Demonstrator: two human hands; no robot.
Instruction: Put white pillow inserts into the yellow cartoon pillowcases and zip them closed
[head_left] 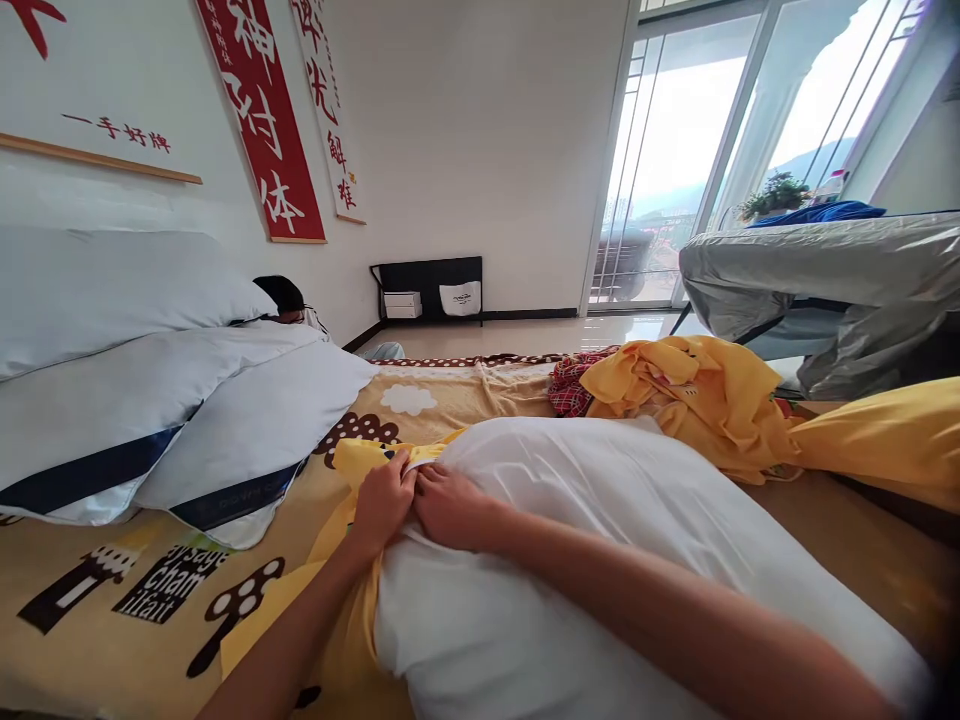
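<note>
1. Pillow (600, 540), white, lies across the bed's (97, 640) near edge, partly in a yellow pillowcase (352, 465).
2. Left hand (384, 500) fingers are clamped on the pillowcase's edge.
3. Right hand (450, 508) fingers, curled together, press the pillow beside it.

Two bare forearms reaching in from the near edge, left hand (384, 500) and right hand (450, 508) side by side and touching at centre, fingers curled and pinched shut, knuckles up, right forearm crossing in from the near right

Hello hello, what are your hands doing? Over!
Left hand pinching yellow case. Right hand pressing on white pillow. Case edge bunched at pillow's end. Nothing blocking.
</note>
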